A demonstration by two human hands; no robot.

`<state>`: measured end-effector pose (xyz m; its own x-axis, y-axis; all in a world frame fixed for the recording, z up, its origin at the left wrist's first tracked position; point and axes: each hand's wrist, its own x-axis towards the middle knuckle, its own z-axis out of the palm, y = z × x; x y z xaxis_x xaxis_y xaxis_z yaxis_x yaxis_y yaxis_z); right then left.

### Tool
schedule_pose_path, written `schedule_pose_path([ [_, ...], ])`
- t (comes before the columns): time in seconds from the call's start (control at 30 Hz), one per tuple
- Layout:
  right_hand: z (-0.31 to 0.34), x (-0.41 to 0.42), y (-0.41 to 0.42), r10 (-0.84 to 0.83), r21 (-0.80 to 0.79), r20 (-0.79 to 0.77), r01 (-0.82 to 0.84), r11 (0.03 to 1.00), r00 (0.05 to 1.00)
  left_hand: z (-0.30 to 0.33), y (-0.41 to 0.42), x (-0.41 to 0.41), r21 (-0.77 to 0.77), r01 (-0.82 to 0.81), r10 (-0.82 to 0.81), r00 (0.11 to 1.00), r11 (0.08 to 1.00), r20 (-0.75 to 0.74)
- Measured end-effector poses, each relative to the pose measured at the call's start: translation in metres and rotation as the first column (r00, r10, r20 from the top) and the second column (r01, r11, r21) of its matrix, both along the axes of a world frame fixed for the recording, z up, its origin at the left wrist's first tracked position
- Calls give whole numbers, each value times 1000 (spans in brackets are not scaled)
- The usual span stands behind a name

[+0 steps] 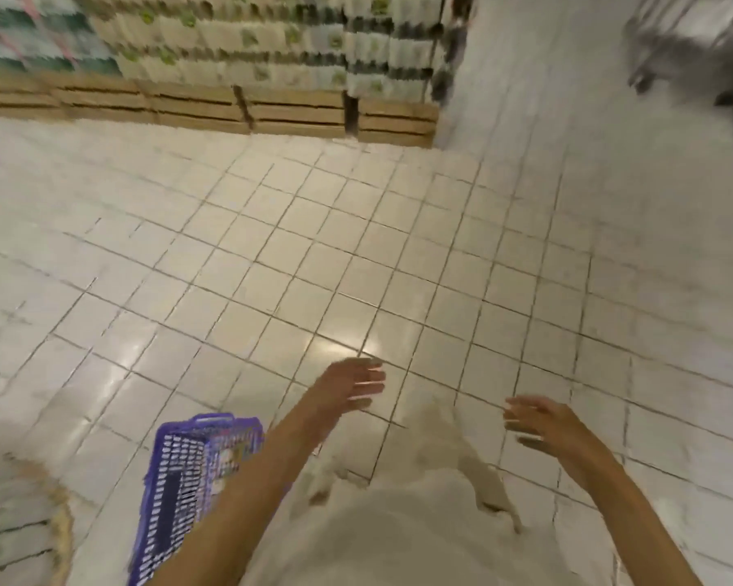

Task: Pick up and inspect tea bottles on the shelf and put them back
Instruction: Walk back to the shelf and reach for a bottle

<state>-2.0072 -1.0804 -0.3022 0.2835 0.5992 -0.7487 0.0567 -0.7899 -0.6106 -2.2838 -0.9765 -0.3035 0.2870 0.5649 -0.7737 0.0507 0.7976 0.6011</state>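
Left hand (352,384): I see the grip released, fingers spread, nothing in it.
Right hand (538,420): grip released likewise, empty, out over the floor (356,247).
Tea bottles: none in hand; blurred stacked packs (271,48) on wooden crates (297,114) stand well apart ahead, and I cannot tell if they are tea.
Basket (195,471): purple, hanging by my left forearm.
Progress: I judge no bottle is currently under inspection; approach, pick-up, check and return remain.

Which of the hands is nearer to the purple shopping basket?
Left. The left hand hangs open above and just right of the purple basket; the right hand is open too, farther off on the other side of the body.
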Motion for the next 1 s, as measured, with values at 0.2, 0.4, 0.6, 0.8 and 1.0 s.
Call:
schedule_pose_path([
  [0.2, 2, 93, -5, -156, 32, -22, 157, 987, 987, -15, 26, 146, -33, 343, -344, 939, 939, -8],
  [0.4, 7, 205, 22, -216, 46, -25, 217, 975, 976, -25, 72, 264, -40, 379, -381, 922, 925, -67],
  [0.6, 11, 290, 67, -340, 84, -76, 346, 934, 937, -15, 150, 344, -103, 370, -382, 914, 923, -139],
  [0.8, -4, 368, 134, -554, 57, -109, 562, 825, 825, -15, 266, 479, -86, 483, -490, 862, 872, -128],
  [1.0, -2, 443, 189, -786, 3, -149, 795, 607, 600, 6, 358, 640, 54, 711, -702, 701, 701, -126],
])
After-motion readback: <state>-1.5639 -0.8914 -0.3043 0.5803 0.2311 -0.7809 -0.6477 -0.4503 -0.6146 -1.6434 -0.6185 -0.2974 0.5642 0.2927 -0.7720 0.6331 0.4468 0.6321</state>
